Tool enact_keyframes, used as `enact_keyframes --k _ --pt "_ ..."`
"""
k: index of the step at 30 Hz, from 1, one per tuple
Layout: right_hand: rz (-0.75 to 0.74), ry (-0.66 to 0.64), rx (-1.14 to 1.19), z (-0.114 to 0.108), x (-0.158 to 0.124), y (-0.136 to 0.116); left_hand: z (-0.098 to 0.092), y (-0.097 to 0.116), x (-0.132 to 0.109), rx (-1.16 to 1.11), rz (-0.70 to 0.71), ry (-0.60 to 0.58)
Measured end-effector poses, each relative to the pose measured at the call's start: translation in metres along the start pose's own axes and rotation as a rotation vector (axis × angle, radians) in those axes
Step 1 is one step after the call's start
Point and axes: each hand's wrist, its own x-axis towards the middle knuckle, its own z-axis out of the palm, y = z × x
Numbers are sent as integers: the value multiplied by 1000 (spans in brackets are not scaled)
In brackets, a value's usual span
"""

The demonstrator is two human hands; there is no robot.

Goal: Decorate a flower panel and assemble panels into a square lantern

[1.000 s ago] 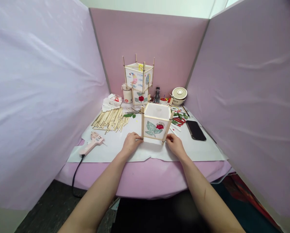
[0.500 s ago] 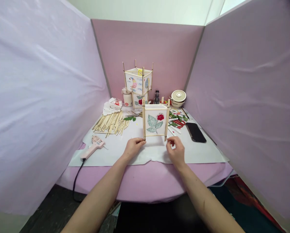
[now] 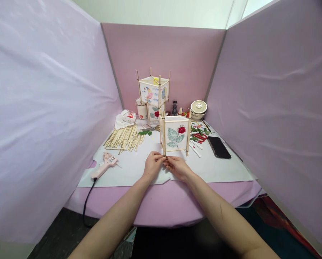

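Note:
A small lantern point(image 3: 176, 133) of bamboo sticks and white panels, its front showing a red rose with green leaves, stands upright at the middle of the table. My left hand point(image 3: 153, 166) pinches the foot of its front left post. On that same post foot lie the closed fingertips of my right hand point(image 3: 178, 168), touching my left fingertips. Behind it rises a taller stacked lantern point(image 3: 150, 91) with coloured drawings on its upper part.
A pink glue gun point(image 3: 104, 167) with a black cord lies at the left, in front of many bamboo sticks point(image 3: 124, 138). Red-handled scissors point(image 3: 200, 137), white pens point(image 3: 195, 150), leaves and a black phone point(image 3: 219, 147) are at the right. A lidded bowl point(image 3: 198, 108) stands behind.
My right hand has moved left from the lantern's right post to the left one, beside my left hand. The small lantern has turned slightly and shifted right, so a side panel shows.

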Motion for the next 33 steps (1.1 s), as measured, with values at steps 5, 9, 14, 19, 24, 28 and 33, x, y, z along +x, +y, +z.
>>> enact_keyframes --k 5,9,14,19,24,28,33 --pt "129 -108 134 -2 0 8 6 -1 -3 32 112 -37" --pt "116 -84 102 -3 1 18 3 1 1 8 114 -132" --pt "-6 -78 -59 0 -3 21 3 7 1 -238 7 -170" --pt "-42 -50 -99 3 -5 18 12 14 -4 -622 -202 -220" --pt "-8 -94 -76 -2 -6 15 14 16 -3 -687 -231 -229" --pt "-30 -66 -58 -2 -7 14 15 14 -3 -660 -209 -251" --pt "-94 -9 -108 2 -8 14 18 11 -6 -469 -108 -119"
